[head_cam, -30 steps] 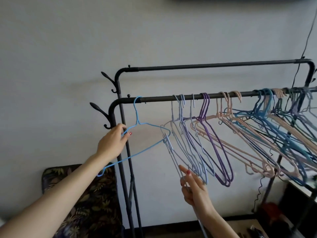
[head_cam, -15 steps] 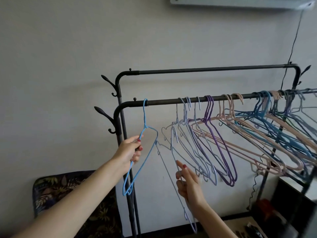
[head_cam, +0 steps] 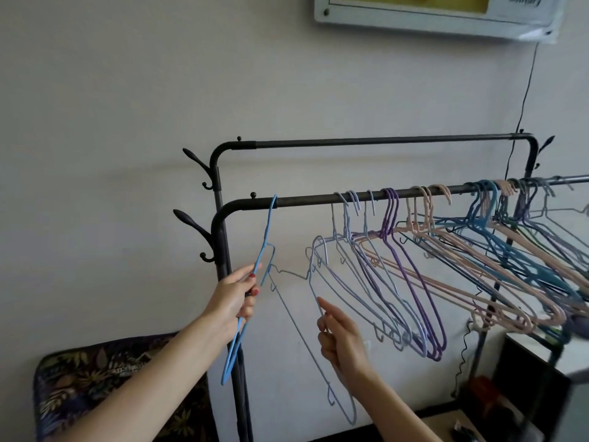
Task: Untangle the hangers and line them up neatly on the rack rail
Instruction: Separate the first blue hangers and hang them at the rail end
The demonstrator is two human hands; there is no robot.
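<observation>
Wall [head_cam: 127,106]: pale, plain, filling the background; a white framed panel [head_cam: 439,14] mounted at 12 to 1 o'clock, a thin dark cord [head_cam: 526,90] dropping from it behind the rack. Garment rack [head_cam: 220,237]: dark metal, two horizontal rails, curved side hooks at its left post about 9 o'clock of centre; the upper rear rail [head_cam: 382,141] bare. Front rail [head_cam: 306,199]: carries every hung hanger. Massed hangers [head_cam: 478,266], 3 o'clock: pink, blue, teal and lavender, overlapping and interlocked, tilted toward the right. Purple hangers [head_cam: 411,275]: hooked side by side near the rail's middle. Pale lavender hangers [head_cam: 347,266]: just left of the purple ones, shoulders crossing. Bright blue hanger [head_cam: 266,240]: hooked alone near the rail's left bend, well apart from the rest, turned edge-on, its lower end hanging toward 7 o'clock. Left hand [head_cam: 236,298]: fingers pinched closed on the blue hanger's shoulder wire, below the hook. Pale wire hanger [head_cam: 306,342]: off the rail, hanging long toward 6 o'clock, its upper part caught among the lavender group. Right hand [head_cam: 341,339]: curled closed around that wire, index finger extended up along it. Floral cushion [head_cam: 105,387]: dark, 7 o'clock, behind the left forearm. Dark furniture [head_cam: 529,378] at 4 o'clock; contents blurred.
</observation>
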